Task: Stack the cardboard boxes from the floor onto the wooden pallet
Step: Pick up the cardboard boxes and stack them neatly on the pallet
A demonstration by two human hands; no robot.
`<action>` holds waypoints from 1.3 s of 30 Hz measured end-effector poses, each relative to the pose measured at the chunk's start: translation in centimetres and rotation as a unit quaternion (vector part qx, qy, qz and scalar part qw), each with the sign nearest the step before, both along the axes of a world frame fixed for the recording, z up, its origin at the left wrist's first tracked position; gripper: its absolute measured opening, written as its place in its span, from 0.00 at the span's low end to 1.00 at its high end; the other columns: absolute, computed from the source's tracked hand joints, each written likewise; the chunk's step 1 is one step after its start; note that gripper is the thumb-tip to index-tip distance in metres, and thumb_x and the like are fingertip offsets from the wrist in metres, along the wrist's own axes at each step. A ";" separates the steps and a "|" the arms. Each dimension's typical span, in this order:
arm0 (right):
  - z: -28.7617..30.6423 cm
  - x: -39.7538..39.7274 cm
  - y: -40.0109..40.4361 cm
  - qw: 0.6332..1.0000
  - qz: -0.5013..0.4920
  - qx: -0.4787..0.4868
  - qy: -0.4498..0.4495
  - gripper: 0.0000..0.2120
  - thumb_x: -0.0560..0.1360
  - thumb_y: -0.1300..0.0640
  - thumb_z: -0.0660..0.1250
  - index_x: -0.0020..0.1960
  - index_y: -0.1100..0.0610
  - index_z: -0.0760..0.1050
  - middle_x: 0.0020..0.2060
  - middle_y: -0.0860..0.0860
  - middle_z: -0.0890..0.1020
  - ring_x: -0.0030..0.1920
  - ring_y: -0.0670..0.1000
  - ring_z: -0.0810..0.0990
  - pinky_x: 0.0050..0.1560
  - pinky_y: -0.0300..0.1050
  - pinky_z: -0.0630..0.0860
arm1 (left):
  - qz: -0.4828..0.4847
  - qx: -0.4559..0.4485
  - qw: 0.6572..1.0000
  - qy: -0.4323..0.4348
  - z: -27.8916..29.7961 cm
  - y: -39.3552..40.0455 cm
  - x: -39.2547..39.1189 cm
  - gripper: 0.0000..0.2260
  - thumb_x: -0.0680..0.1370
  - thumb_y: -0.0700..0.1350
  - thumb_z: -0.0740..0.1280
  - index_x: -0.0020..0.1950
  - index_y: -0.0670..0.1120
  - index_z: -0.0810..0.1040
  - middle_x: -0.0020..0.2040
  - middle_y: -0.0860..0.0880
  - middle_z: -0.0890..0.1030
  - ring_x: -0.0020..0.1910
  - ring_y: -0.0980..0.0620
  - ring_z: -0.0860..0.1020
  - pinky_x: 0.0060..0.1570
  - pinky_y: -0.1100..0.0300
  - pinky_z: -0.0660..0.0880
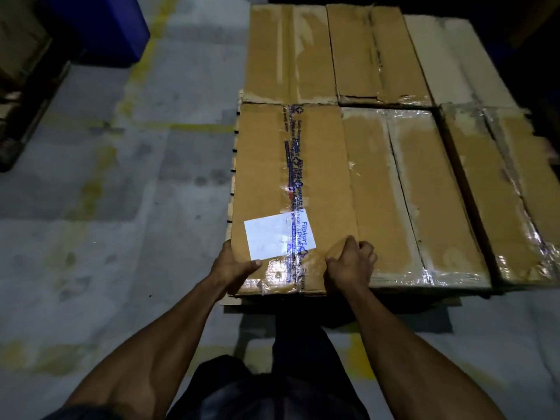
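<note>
A long cardboard box [263,165] with blue printed tape and a white label lies at the near left of the wooden pallet [232,189]. My left hand [233,265] grips its near left corner, thumb on top. My right hand [353,262] holds its near right edge with curled fingers, beside the neighbouring box [394,192]. Several more cardboard boxes cover the pallet in two rows, among them a far left box [288,53] and a near right box [500,192]. Only the pallet's left slat ends and near edge show.
Grey concrete floor [106,207] with worn yellow lines lies to the left and in front. A blue bin [100,28] stands at the far left, and a dark rack or pallet with cartons [21,86] sits along the left edge.
</note>
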State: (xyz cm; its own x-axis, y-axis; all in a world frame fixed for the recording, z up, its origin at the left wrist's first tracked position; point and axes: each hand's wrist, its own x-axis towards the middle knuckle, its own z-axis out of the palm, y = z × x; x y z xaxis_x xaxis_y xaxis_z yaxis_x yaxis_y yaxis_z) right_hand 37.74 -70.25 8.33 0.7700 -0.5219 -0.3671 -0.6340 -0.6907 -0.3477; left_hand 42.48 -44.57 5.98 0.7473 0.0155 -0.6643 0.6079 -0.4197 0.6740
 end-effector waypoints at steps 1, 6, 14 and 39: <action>-0.1 0.0 0.0 1.000 -0.001 0.001 0.000 0.33 0.73 0.50 0.73 0.73 0.58 0.65 0.69 0.61 0.64 0.67 0.63 0.63 0.65 0.51 0.66 | 0.000 0.005 1.000 -0.004 0.2 0.0 0.0 0.41 0.67 0.44 0.82 0.74 0.45 0.63 0.61 0.46 0.78 0.58 0.44 0.78 0.61 0.45 0.77; -0.6 -0.7 -0.3 0.999 0.037 -0.038 -0.003 0.30 0.76 0.48 0.70 0.73 0.58 0.65 0.69 0.61 0.64 0.67 0.63 0.63 0.65 0.52 0.66 | 0.004 0.014 1.000 -0.016 -0.6 -0.4 -0.2 0.38 0.70 0.42 0.81 0.73 0.44 0.64 0.62 0.44 0.78 0.59 0.42 0.77 0.61 0.44 0.77; -1.1 -2.3 -0.8 0.990 0.130 -0.026 0.040 0.37 0.82 0.42 0.55 0.81 0.61 0.44 0.79 0.63 0.44 0.79 0.60 0.44 0.78 0.53 0.45 | -0.184 0.158 0.962 -0.123 1.0 0.2 -0.9 0.48 0.71 0.65 0.72 0.80 0.48 0.50 0.79 0.44 0.62 0.74 0.40 0.66 0.67 0.41 0.71; -2.0 -5.5 -3.2 0.964 0.228 -0.126 0.045 0.44 0.77 0.53 0.68 0.80 0.47 0.40 0.76 0.62 0.56 0.72 0.61 0.64 0.68 0.55 0.68 | -0.486 0.367 0.750 -0.257 1.1 2.4 -2.0 0.48 0.76 0.58 0.71 0.82 0.40 0.43 0.82 0.39 0.44 0.82 0.42 0.47 0.78 0.53 0.50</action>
State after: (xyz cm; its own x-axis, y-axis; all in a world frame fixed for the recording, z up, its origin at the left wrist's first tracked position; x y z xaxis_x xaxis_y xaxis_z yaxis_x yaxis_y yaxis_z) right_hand 32.20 -73.47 6.29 0.9113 -0.2182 -0.3493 -0.2644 -0.9602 -0.0901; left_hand 40.44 -42.12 7.11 0.7971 -0.4823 -0.3633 -0.4876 -0.8690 0.0838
